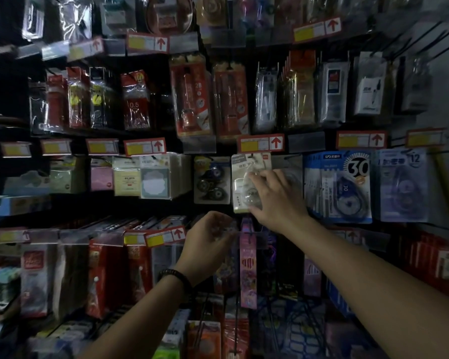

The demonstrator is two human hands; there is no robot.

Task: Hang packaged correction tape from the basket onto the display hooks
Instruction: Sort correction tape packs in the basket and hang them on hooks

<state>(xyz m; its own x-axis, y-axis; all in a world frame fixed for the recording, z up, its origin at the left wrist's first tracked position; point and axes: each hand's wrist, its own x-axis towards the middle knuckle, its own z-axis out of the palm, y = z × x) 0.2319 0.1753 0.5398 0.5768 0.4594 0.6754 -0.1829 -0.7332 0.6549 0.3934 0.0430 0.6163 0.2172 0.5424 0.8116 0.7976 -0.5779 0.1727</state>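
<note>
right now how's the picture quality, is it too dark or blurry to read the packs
Head view: dim overall, corners nearly black; the correction tape pack in the right hand is lit but its print is too soft to read; the left hand looks blurred; glare streaks the top-row plastic sleeves; shelf lines bow from the wide lens.

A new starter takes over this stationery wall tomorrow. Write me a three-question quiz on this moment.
1. True or false: the right hand grips a white correction tape pack.
2. Pick one: the blue pack marked 30 hangs on which side of that white pack as seen here? A) left B) right C) directly below
3. Fill the gap: each of the price tags shows a red ____ pointing up.

Key: 1 true; 2 B; 3 arrow.
</note>
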